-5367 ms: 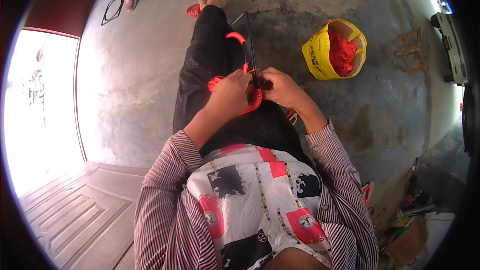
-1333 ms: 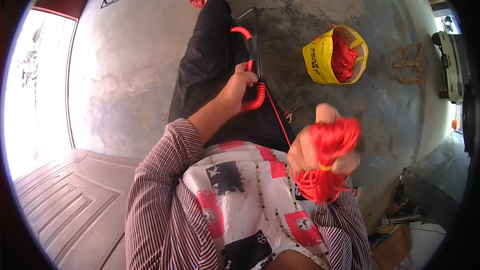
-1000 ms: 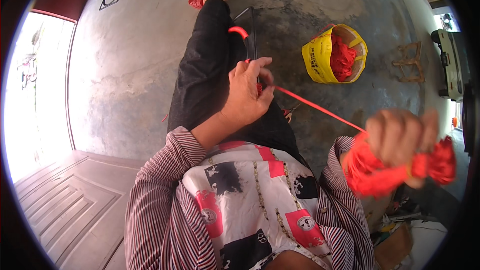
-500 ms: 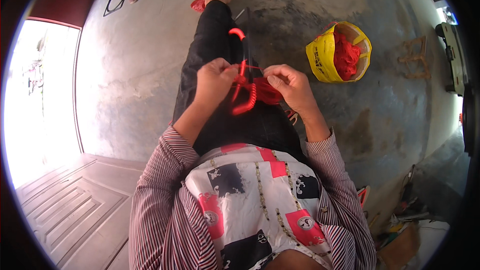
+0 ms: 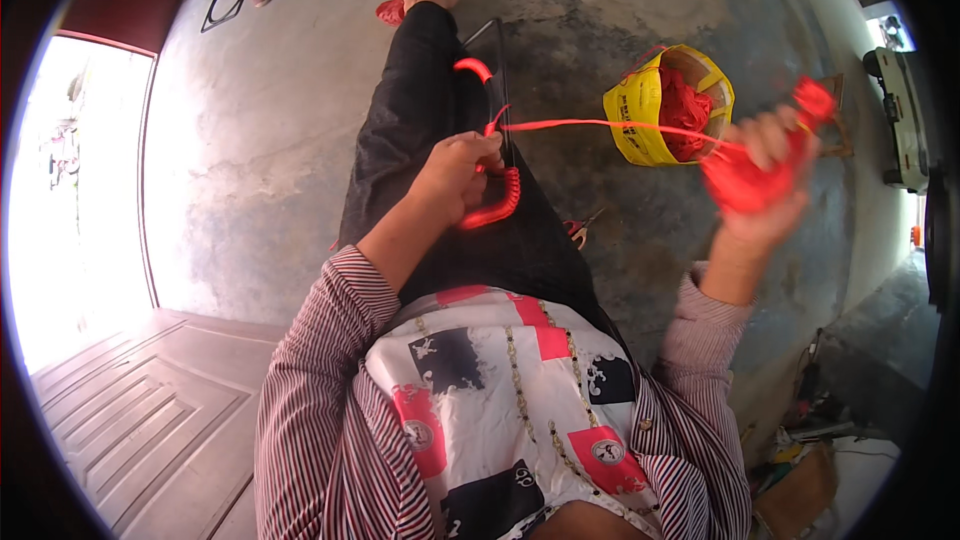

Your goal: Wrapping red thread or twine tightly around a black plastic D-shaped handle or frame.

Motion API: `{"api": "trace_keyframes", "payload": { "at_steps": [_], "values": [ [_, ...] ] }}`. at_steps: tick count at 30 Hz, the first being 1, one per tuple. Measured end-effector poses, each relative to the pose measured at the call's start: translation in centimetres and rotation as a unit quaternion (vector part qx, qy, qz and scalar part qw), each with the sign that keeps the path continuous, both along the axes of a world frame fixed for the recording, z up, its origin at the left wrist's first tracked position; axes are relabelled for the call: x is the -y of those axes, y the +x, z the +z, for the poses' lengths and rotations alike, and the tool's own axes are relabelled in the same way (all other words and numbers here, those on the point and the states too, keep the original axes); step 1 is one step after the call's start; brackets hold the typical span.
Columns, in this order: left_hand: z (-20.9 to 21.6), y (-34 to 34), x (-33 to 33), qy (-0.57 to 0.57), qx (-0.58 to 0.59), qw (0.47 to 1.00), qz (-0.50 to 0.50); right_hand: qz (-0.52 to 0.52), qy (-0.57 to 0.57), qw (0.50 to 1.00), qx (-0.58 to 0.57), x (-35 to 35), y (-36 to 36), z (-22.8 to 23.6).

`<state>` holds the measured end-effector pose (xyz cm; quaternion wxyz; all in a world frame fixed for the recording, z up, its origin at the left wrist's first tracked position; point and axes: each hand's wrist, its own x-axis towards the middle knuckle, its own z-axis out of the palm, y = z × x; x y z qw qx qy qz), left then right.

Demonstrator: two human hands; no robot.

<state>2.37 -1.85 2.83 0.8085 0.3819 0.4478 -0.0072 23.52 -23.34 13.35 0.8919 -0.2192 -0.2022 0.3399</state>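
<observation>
The grey concrete floor (image 5: pixel 660 230) carries dark stains (image 5: pixel 560 15). At left, bright light fills a doorway (image 5: pixel 80 210), near a panelled door (image 5: pixel 150 420).

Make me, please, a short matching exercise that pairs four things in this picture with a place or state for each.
Things:
1. left hand
2. bundle of red cord
3. bag
4. scissors

Places and states:
A. to the right of the dark trousers
B. yellow, with red material inside
C. gripped by the right hand
D. holding the red-wrapped frame

Pairs: 1-D, 2-C, 3-B, 4-A
</observation>
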Motion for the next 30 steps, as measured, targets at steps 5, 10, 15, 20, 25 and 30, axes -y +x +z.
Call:
{"api": "trace_keyframes", "payload": {
  "at_steps": [5,10,15,20,25,30],
  "values": [
    [0.6,1.7,1.4,-0.056,-0.051,0.997,0.026,0.089,-0.008,0.991,0.101,9.6,4.2,5.8],
    [-0.5,0.9,0.7,-0.091,-0.068,0.993,-0.008,-0.123,-0.085,0.967,0.205,15.6,1.9,8.1],
    [-1.2,0.5,0.6,-0.088,-0.006,0.996,-0.014,-0.391,-0.364,0.831,0.154,19.2,3.9,4.4],
    [0.2,-0.3,2.1,0.146,0.033,0.989,0.01,-0.118,-0.23,0.961,-0.097,14.4,3.1,-6.1],
    [3.8,-0.3,5.2,0.673,0.261,0.675,-0.154,0.165,-0.3,0.937,-0.06,3.3,-8.0,-13.1],
    [6.4,-1.5,4.0,0.076,0.261,0.961,-0.042,0.216,-0.203,0.955,-0.016,-3.0,-11.7,-12.0]
  ]
}}
